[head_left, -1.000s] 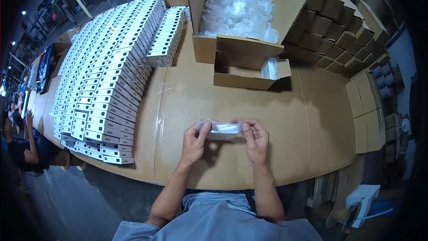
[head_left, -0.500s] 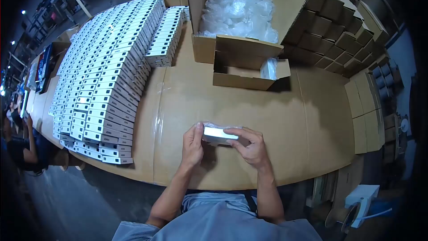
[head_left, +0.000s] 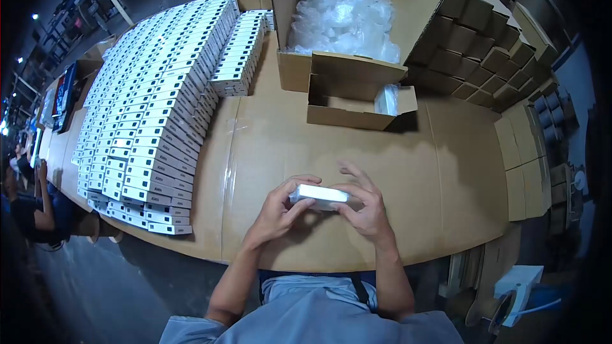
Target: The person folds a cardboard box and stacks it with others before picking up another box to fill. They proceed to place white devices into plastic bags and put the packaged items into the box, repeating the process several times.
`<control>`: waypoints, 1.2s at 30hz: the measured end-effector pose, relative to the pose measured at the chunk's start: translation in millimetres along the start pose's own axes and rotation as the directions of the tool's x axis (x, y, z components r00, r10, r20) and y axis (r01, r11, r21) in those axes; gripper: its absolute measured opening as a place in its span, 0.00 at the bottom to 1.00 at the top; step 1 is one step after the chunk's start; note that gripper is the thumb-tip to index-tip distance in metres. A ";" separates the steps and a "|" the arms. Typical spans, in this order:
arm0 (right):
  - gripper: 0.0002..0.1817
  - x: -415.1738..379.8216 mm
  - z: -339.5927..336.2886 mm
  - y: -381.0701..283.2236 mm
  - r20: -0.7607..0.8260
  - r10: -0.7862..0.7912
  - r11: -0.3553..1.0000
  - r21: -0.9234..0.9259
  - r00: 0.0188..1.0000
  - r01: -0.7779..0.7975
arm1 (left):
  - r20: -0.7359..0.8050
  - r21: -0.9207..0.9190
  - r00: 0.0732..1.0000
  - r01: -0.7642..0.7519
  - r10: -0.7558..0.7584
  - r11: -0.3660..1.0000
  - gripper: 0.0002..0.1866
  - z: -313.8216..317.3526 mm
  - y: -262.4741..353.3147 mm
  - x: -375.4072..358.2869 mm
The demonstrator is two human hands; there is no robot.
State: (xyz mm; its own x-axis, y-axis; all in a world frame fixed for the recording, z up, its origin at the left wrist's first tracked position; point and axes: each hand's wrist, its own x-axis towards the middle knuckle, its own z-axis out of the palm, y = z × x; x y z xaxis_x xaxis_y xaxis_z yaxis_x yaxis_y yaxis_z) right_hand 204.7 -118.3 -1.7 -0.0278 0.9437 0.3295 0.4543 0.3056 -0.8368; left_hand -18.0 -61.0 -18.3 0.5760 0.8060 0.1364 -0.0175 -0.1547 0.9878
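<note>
Between my two hands, above the cardboard-covered table (head_left: 331, 242), is a small white box (head_left: 323, 193) with clear plastic around it. My left hand (head_left: 280, 211) grips its left end, thumb at the front edge. The right end is pinched by my right hand (head_left: 365, 209), with one finger raised off it. Beyond them stands an open brown carton (head_left: 347, 116), holding a plastic-wrapped white box (head_left: 386, 100) at its right end. A larger open carton (head_left: 293, 71) behind it is full of clear plastic bags (head_left: 344, 19).
Many white boxes (head_left: 159, 121) are stacked in rows on the left. Brown cartons (head_left: 472, 57) are piled at the back right, with more cartons (head_left: 523, 159) at the right edge. A person (head_left: 41, 210) is at the far left.
The box is now gripped lower by my left hand, with its thumb across the front. A finger of my right hand has lifted off the box.
</note>
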 end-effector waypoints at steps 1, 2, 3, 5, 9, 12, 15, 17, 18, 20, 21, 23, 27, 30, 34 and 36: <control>0.19 4.6 -4.0 -13.9 -0.041 -0.042 0.995 -0.089 0.998 0.038 | 0.011 -0.025 0.995 0.095 -0.095 0.995 0.16 -0.9 5.9 0.0; 0.19 8.5 -6.5 -21.3 -0.078 -0.087 0.981 -0.178 0.993 0.072 | 0.024 -0.048 0.982 0.189 -0.188 0.981 0.16 -1.9 8.6 0.5; 0.18 10.7 -8.7 -20.3 -0.008 -0.048 0.992 -0.119 0.999 0.046 | 0.046 -0.055 0.977 0.210 -0.207 0.976 0.17 -4.3 8.4 2.2; 0.16 10.1 -16.6 -17.5 0.135 0.030 1.000 -0.008 0.990 -0.029 | 0.099 -0.072 0.963 0.259 -0.251 0.963 0.19 -7.7 6.8 4.7; 0.12 30.4 -28.5 6.0 -0.197 0.018 1.000 -0.017 0.980 -0.021 | -0.018 -0.165 0.994 0.105 -0.109 0.981 0.29 -17.4 -13.7 21.3; 0.10 68.2 -47.2 32.7 -0.527 -0.016 0.999 0.023 0.850 0.033 | -0.153 0.049 0.979 0.147 -0.138 0.988 0.25 -57.5 -30.9 39.4; 0.11 96.2 -53.7 43.8 -0.662 -0.073 0.997 -0.078 0.746 0.028 | -0.301 0.120 0.948 0.148 -0.106 0.982 0.22 -91.1 -30.4 57.5; 0.12 108.9 -50.1 55.2 -0.688 -0.167 0.972 -0.237 0.707 0.000 | -0.374 0.318 0.927 0.153 -0.025 0.936 0.22 -111.3 -30.4 71.5; 0.13 111.1 -47.6 60.3 -0.674 -0.199 0.955 -0.296 0.711 -0.013 | -0.409 0.376 0.913 0.164 0.005 0.912 0.22 -117.8 -25.1 75.9; 0.14 113.1 -44.1 68.4 -0.643 -0.262 0.911 -0.412 0.720 -0.036 | -0.406 0.561 0.906 0.143 0.121 0.816 0.24 -134.1 -27.5 85.1; 0.14 113.5 -41.8 69.1 -0.655 -0.226 0.917 -0.393 0.721 -0.070 | -0.396 0.644 0.901 0.134 0.179 0.753 0.25 -141.0 -30.1 90.6; 0.14 113.7 -43.9 75.6 -0.639 -0.215 0.892 -0.437 0.738 -0.118 | -0.398 0.710 0.871 0.093 0.289 0.698 0.27 -149.5 -37.3 99.1; 0.12 118.9 -47.1 69.8 -0.584 -0.224 0.730 -0.631 0.780 -0.263 | -0.385 0.764 0.842 0.061 0.378 0.643 0.30 -164.4 -51.8 116.2; 0.10 121.3 -49.6 71.2 -0.562 -0.236 0.673 -0.683 0.793 -0.284 | -0.411 0.794 0.813 0.097 0.413 0.601 0.31 -167.8 -62.1 127.3; 0.09 121.0 -51.8 85.7 -0.527 -0.219 0.729 -0.648 0.821 -0.222 | -0.422 0.806 0.792 0.106 0.441 0.582 0.32 -173.5 -68.9 135.4; 0.09 122.5 -47.1 93.0 -0.532 -0.189 0.745 -0.625 0.825 -0.233 | -0.392 0.850 0.759 0.084 0.520 0.520 0.32 -175.5 -70.8 138.0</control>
State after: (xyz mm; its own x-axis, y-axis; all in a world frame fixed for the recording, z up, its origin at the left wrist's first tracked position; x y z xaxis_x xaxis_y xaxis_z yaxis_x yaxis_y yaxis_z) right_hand 285.5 19.8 -18.6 0.3652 0.6539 0.6626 0.9016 -0.0711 -0.4267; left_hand -80.8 161.4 -56.2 0.1072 0.7553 0.6465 0.7339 -0.4988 0.4611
